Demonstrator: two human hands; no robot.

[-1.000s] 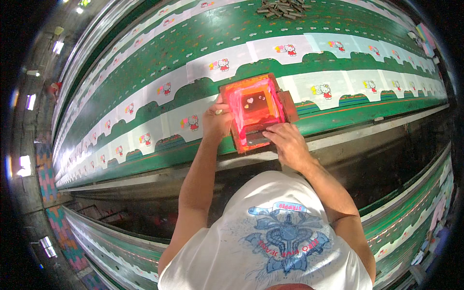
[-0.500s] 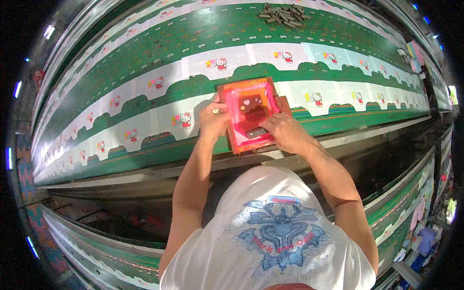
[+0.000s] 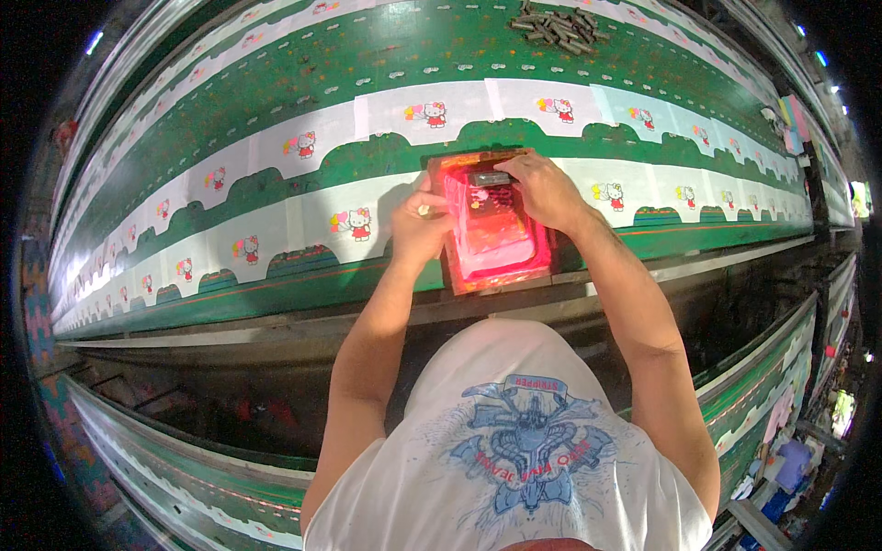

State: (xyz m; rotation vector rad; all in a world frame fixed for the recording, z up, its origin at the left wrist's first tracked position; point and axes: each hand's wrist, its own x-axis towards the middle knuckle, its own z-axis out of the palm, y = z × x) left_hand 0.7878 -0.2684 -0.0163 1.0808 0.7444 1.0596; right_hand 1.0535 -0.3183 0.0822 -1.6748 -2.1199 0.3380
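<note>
A small screen-printing frame (image 3: 496, 281) with pink ink over its mesh lies flat on the near row of white printed pieces (image 3: 303, 202). My left hand (image 3: 421, 228) grips its left side, with a small pale spot showing on one finger. Inside the far end of the frame, a short dark squeegee (image 3: 490, 178) rests on the mesh. My right hand (image 3: 549, 191) is closed on the squeegee's right end, and its fingertips are partly hidden. Small light motifs show in the mesh just below the squeegee.
Rows of white pieces, each bearing a cartoon cat with balloons, run along the long green table (image 3: 367, 151). A heap of short grey cylinders (image 3: 562, 29) lies farther back. The table's near edge (image 3: 276, 329) passes before me; another green table (image 3: 211, 459) stands lower left.
My right hand has pushed the squeegee from the near end of the frame to its far end. Pink ink now covers the near mesh. My left hand keeps hold of the frame's side.
</note>
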